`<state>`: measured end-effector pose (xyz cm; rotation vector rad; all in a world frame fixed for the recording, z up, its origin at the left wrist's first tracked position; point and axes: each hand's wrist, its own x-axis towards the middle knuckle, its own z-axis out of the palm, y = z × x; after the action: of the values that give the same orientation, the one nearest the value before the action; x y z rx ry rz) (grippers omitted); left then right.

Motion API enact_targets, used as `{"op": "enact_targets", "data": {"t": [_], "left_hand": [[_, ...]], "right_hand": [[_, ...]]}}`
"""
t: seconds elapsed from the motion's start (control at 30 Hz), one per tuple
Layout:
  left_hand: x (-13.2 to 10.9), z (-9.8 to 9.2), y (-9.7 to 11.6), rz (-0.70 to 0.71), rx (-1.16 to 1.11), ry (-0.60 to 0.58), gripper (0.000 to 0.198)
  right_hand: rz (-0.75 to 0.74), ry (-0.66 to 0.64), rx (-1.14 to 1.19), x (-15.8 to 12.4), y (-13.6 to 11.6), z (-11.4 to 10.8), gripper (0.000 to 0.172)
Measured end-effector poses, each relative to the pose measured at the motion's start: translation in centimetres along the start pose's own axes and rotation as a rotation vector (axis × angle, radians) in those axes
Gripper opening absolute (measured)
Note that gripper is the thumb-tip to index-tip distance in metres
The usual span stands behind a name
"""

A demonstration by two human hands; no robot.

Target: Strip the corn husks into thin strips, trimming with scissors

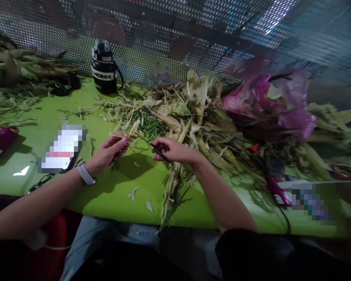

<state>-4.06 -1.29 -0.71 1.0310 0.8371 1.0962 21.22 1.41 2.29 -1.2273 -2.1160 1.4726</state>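
My left hand (116,145), with a pale watch strap on its wrist, is closed on a strip of dry corn husk (133,128) that stands up from the fingertips. My right hand (172,150) is wrapped round a slim black-handled tool (159,150). The tool's thin end points up and left, close to the husk; whether it is a knife or scissors I cannot tell. Behind both hands lies a heap of dried corn husks (198,109), with thin green shreds (148,125) at its near side. Small pale scraps (132,194) are scattered on the green table (105,203).
A black bottle (104,72) stands at the back by a perforated metal screen (152,43). To the left lie a phone (65,146) and more husks (20,70). At right are a pink plastic bag (295,105) and another phone (312,203).
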Motion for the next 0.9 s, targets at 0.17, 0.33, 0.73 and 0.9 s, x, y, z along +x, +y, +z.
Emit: {"op": "enact_targets", "data": {"t": [0.17, 0.33, 0.73, 0.9], "left_hand": [[-0.2, 0.2, -0.3, 0.004, 0.097, -0.038, 0.025], [-0.2, 0.2, -0.2, -0.007, 0.09, -0.05, 0.025], [0.2, -0.3, -0.3, -0.039, 0.051, -0.007, 0.028], [0.2, -0.4, -0.3, -0.036, 0.01, -0.018, 0.025]], "right_hand": [[0.012, -0.001, -0.015, -0.1, -0.7, 0.6, 0.038], [0.017, -0.001, -0.002, -0.1, -0.9, 0.8, 0.037], [0.025, 0.08, 0.014, 0.4, -0.8, 1.9, 0.046], [0.029, 0.09, 0.013, 0.6, -0.5, 2.1, 0.047]]}}
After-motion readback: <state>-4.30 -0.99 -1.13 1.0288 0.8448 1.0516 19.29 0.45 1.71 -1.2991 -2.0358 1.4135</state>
